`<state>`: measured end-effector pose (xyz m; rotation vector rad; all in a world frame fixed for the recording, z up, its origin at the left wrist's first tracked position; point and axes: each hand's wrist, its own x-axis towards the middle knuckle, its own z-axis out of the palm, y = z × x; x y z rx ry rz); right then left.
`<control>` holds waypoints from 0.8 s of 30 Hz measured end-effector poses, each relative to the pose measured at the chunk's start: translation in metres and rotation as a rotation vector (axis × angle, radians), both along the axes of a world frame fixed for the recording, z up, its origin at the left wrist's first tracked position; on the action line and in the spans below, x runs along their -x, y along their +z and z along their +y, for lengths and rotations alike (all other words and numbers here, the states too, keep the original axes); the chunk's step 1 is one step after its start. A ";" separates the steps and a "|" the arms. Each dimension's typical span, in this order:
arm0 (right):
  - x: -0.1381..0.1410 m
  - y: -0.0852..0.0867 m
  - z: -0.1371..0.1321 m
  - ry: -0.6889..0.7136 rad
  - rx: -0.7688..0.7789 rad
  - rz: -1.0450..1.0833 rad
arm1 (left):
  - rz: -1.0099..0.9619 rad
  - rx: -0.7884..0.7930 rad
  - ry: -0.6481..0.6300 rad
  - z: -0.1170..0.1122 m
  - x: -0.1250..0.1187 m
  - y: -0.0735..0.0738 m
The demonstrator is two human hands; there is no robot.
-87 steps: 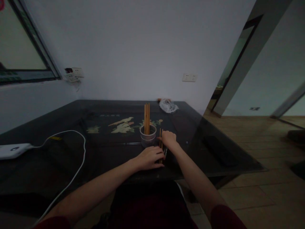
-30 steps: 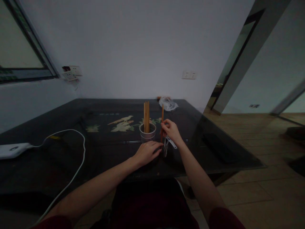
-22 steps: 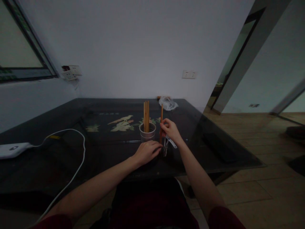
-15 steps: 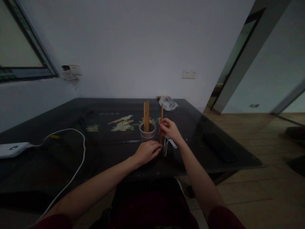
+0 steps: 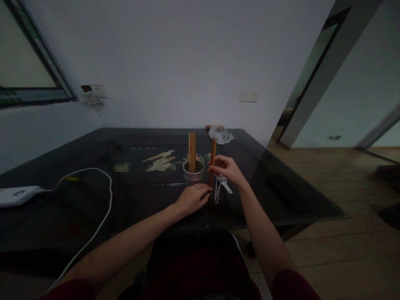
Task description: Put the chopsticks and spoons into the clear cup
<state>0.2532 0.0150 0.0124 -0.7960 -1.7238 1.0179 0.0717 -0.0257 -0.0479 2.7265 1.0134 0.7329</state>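
Note:
My right hand [image 5: 227, 170] is closed on a few wooden chopsticks [image 5: 213, 155], holding them nearly upright just right of the metal cup. My left hand [image 5: 193, 199] rests low in front of the cup, fingers stretched out and thumb apart. Its fingertips reach the lower end of the held chopsticks; whether they touch is unclear. Inside the metal cup [image 5: 193, 176] stands a bundle of chopsticks [image 5: 191, 151]. Below my right hand lie a white utensil [image 5: 225, 185] and a shiny metal one [image 5: 217, 195], their heads partly hidden.
The dark table [image 5: 150, 208] has a bird-and-flower picture. A crumpled clear plastic bag [image 5: 221, 135] lies at the back by the wall. On the left sits a white device [image 5: 18, 196] with a white cable [image 5: 110, 196]. A dark flat object [image 5: 289, 193] lies to the right.
The chopsticks in my right hand now show as more than one, fanned slightly at the top. My right hand has shifted slightly; my left hand stays nearly in place.

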 end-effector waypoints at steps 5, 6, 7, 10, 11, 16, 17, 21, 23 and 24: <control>-0.001 0.005 -0.003 0.003 0.001 -0.061 | 0.013 -0.001 -0.006 -0.001 0.000 0.000; -0.001 0.005 -0.003 0.005 0.001 -0.063 | 0.021 0.001 -0.004 -0.002 0.000 0.001; -0.001 0.006 -0.004 0.007 -0.002 -0.063 | 0.031 0.000 -0.001 -0.002 0.001 0.002; -0.001 0.008 -0.004 0.012 -0.011 -0.059 | 0.071 -0.013 0.023 -0.004 0.003 0.007; -0.002 0.008 -0.004 0.011 -0.010 -0.057 | 0.085 -0.023 0.036 -0.005 0.004 0.008; -0.006 0.007 -0.003 -0.005 -0.010 -0.050 | 0.050 -0.117 0.071 -0.007 0.010 0.016; -0.006 0.007 -0.003 -0.010 -0.009 -0.052 | 0.010 -0.151 0.050 -0.008 0.012 0.019; -0.008 0.007 -0.002 -0.018 -0.001 -0.059 | -0.214 -0.293 -0.048 -0.010 0.025 0.036; -0.009 0.006 -0.001 -0.029 -0.016 -0.054 | -0.348 -0.325 0.022 -0.005 0.034 0.045; -0.009 0.005 0.000 -0.042 -0.027 -0.055 | -0.408 -0.325 0.084 -0.001 0.040 0.047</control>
